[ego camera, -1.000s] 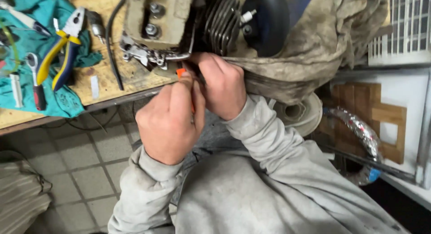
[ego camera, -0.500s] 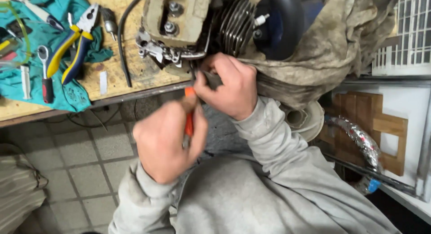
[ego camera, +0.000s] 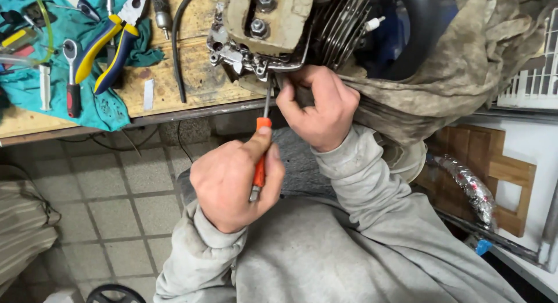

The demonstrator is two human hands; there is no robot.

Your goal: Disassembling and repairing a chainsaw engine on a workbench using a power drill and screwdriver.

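Gripping an orange screwdriver (ego camera: 260, 157) in the left hand (ego camera: 232, 184), aiming upward at the engine (ego camera: 273, 29); right hand (ego camera: 319, 105) clenching beneath, steadying it.

Bright, even overhead light; sharp, soft shadows.

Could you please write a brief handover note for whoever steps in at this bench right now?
Left hand: closed around the orange-handled screwdriver, shaft pointing up, tip at the underside of the small engine.
Right hand: gripping the engine's lower edge beside the screwdriver shaft, fingers curled under it.
Things: the engine sits at the edge of the wooden workbench, partly wrapped in a dirty cloth. Pliers and a ratchet lie on the teal cloth.
Done: cannot tell which fasteners are out.
Left: two nuts on top remain fitted; the screwdriver work underneath is in hand.
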